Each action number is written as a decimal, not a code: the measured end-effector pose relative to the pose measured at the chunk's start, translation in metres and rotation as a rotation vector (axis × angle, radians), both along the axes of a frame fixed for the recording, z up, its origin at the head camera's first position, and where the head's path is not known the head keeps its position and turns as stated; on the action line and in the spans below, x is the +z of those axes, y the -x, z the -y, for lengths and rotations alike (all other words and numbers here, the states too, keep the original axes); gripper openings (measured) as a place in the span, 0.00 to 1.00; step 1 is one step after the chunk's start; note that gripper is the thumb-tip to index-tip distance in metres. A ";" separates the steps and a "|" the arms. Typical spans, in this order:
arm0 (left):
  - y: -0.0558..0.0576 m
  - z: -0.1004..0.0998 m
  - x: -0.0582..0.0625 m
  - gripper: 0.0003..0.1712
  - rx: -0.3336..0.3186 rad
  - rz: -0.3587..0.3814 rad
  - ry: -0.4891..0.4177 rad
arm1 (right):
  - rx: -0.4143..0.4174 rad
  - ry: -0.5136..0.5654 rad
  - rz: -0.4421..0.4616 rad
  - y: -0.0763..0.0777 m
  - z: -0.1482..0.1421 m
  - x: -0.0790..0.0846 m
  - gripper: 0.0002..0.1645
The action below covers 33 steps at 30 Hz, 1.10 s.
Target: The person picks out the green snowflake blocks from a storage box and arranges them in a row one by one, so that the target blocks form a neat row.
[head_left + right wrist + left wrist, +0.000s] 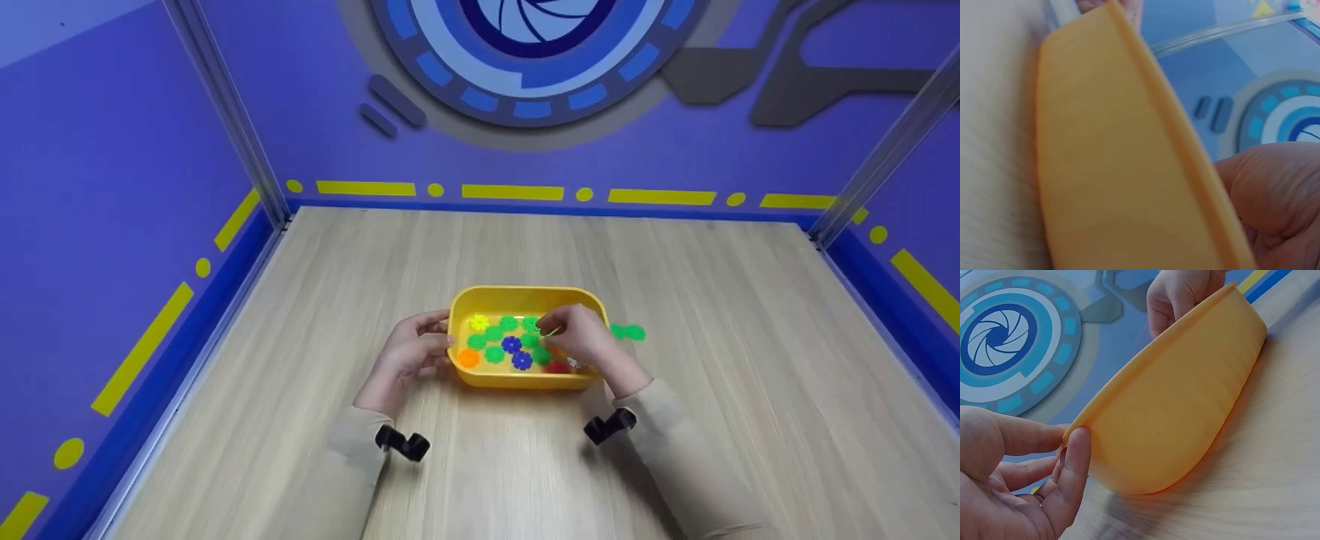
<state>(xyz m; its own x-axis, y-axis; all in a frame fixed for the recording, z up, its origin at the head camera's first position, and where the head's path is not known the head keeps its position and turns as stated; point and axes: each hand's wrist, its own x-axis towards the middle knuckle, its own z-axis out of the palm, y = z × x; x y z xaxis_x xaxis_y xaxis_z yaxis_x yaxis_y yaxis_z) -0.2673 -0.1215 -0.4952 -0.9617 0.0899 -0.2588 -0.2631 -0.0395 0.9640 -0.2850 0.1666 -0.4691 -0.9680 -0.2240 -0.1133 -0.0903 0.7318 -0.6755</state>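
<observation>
— Pictured at the middle of the pale wooden desk [525, 465]?
— A yellow tub [525, 381], upright, with small notched discs spread across the inside.

— Left hand [405, 346]?
— At the tub's left end, grip closed on the rim, thumb on one side and fingers on the other.

— Right hand [589, 337]?
— Inside the tub's right half, fingers bent down toward the discs. Fingertips partly hidden; cannot tell from here, grip on a piece or on nothing.

— Colours in the tub?
— Mostly green discs [494, 354]. Also a yellow disc [479, 322] at far left, an orange disc [469, 358] at near left, two dark blue discs [522, 361] around the middle, plus red [557, 367] and white pieces [576, 362] at near right.

— Outside it?
— Two more green discs [636, 332] on the desk, just beyond the tub's right end.

— Beyond the desk?
— A blue-violet wall [300, 112] with a round emblem [532, 67].
</observation>
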 end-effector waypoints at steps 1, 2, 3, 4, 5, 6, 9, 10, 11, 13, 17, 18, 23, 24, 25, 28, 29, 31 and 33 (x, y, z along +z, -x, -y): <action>0.000 0.000 0.000 0.32 -0.001 0.000 0.001 | 0.011 -0.021 0.005 0.001 0.001 -0.001 0.15; 0.000 0.000 0.000 0.32 -0.001 0.001 0.001 | 0.014 -0.034 0.018 0.001 0.003 -0.002 0.15; 0.000 0.000 0.000 0.32 -0.001 0.001 0.000 | 0.019 -0.047 0.028 0.001 0.004 -0.004 0.15; 0.000 0.000 0.000 0.32 -0.001 0.001 0.001 | 0.021 -0.056 0.035 0.002 0.005 -0.005 0.15; 0.000 0.000 0.000 0.32 -0.002 0.000 0.000 | 0.026 -0.067 0.037 0.002 0.006 -0.006 0.15; 0.000 0.000 -0.001 0.33 -0.001 -0.001 0.000 | 0.030 -0.074 0.035 0.002 0.007 -0.007 0.15; 0.001 0.000 0.000 0.33 0.003 -0.005 -0.004 | 0.044 -0.101 0.001 0.003 0.010 -0.010 0.15; 0.001 0.000 0.000 0.33 0.005 -0.006 -0.004 | 0.048 -0.112 -0.012 0.003 0.011 -0.011 0.15; 0.001 0.000 0.000 0.33 0.008 -0.006 -0.004 | 0.055 -0.124 -0.023 0.003 0.011 -0.012 0.15; 0.001 0.000 0.000 0.33 0.013 -0.002 -0.001 | 0.068 -0.145 -0.037 0.004 0.012 -0.015 0.15; 0.000 -0.001 0.001 0.33 0.017 0.005 0.000 | 0.089 -0.168 -0.037 0.004 0.013 -0.018 0.13; 0.000 -0.001 0.002 0.33 0.017 0.005 -0.001 | 0.092 -0.169 -0.032 0.004 0.013 -0.018 0.13; 0.000 -0.001 0.002 0.33 0.016 -0.001 -0.010 | 0.104 -0.169 -0.028 0.004 0.012 -0.018 0.13; 0.000 -0.001 0.002 0.33 0.016 -0.002 -0.011 | 0.104 -0.169 -0.031 0.003 0.012 -0.018 0.13; 0.000 -0.001 0.002 0.33 0.015 -0.002 -0.013 | 0.105 -0.168 -0.032 0.003 0.012 -0.018 0.13; 0.001 0.000 0.001 0.33 0.012 -0.002 -0.013 | 0.093 -0.164 -0.026 0.001 0.012 -0.016 0.13; 0.001 0.000 0.001 0.33 0.012 -0.002 -0.011 | 0.091 -0.163 -0.023 0.000 0.011 -0.016 0.12; 0.001 0.000 0.000 0.32 0.014 -0.003 -0.006 | 0.090 -0.162 -0.020 -0.001 0.011 -0.014 0.11; 0.001 0.000 0.000 0.32 0.018 -0.001 -0.001 | 0.096 -0.163 -0.027 -0.002 0.010 -0.011 0.10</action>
